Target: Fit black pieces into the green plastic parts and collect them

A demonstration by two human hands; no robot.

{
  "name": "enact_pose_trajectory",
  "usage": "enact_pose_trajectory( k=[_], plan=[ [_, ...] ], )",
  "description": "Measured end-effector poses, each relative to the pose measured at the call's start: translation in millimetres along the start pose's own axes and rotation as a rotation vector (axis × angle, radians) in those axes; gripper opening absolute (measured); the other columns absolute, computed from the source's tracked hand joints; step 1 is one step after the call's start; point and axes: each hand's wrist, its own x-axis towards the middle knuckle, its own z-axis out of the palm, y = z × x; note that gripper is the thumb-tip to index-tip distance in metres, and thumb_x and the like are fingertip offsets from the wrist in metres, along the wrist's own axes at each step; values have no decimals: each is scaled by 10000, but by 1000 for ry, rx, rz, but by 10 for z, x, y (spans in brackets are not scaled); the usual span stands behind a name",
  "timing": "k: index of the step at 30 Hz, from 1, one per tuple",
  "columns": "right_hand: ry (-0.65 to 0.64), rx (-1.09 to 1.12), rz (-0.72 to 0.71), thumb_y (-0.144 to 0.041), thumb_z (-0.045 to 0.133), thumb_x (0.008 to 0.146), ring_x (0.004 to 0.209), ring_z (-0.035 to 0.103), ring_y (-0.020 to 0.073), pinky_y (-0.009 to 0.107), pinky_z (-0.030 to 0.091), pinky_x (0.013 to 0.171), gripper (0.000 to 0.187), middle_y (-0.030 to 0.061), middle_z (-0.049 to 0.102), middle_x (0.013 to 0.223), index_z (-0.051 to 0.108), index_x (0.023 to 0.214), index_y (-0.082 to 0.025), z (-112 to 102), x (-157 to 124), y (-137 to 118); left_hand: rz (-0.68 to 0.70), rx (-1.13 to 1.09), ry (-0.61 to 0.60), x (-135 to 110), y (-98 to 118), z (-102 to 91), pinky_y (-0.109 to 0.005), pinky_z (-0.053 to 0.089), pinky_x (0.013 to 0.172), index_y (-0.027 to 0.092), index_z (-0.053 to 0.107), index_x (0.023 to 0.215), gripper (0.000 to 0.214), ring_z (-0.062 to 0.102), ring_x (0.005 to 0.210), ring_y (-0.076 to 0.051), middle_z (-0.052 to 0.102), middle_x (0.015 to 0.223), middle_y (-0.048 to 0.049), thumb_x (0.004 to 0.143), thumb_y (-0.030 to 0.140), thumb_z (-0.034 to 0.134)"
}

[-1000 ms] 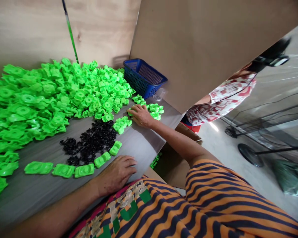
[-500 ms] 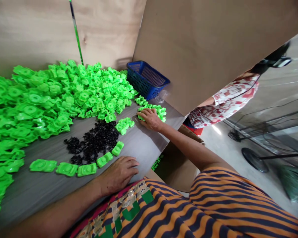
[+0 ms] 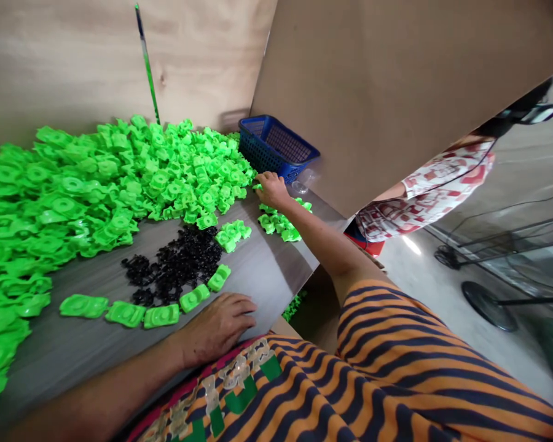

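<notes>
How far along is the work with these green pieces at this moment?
Done: five green pieces lie in a row by the flat left hand. In hand: the right hand reaches the loose pieces beside the blue basket. Left: the big green heap and the black parts lie loose.

Our right hand [image 3: 271,188] touches green parts [image 3: 279,222] beside the blue basket [image 3: 276,146]; our left hand [image 3: 216,325] lies flat on the tabletop [image 3: 262,270].
</notes>
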Motion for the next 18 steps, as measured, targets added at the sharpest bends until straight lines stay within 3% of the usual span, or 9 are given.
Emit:
enact_pose_trajectory(
  k=[4,7,11,18],
  plan=[
    [-64,-55,33,-138,472,931,1172,516,352,456,506,901,451,212,622,1221,688,1326,-171,64,150,100,-3,0,-8,2,3,6,-428,529,1074,211,713,1137,245,627,1293,-247,728,1283,-98,985,120,544],
    [-82,-81,18,-165,469,958,1169,519,358,467,531,904,419,211,635,1138,714,1298,-174,82,160,126,-3,5,-3,4,1,16,-433,530,1072,207,716,1143,239,631,1287,-253,731,1285,-102,998,138,539],
    [-95,-120,18,-185,439,987,1211,505,374,515,539,937,428,230,616,1212,715,1315,-174,63,134,76,-8,8,-3,6,-2,22,-435,536,1061,194,724,1111,187,642,1273,-266,742,1264,-105,1014,196,564],
    [-199,-147,-9,-61,473,887,1212,504,381,482,530,919,432,263,599,1205,760,1208,-85,8,140,141,-18,-11,12,13,10,32,-415,533,1052,191,730,1091,210,643,1273,-261,749,1253,-101,1037,320,572]
  ],
)
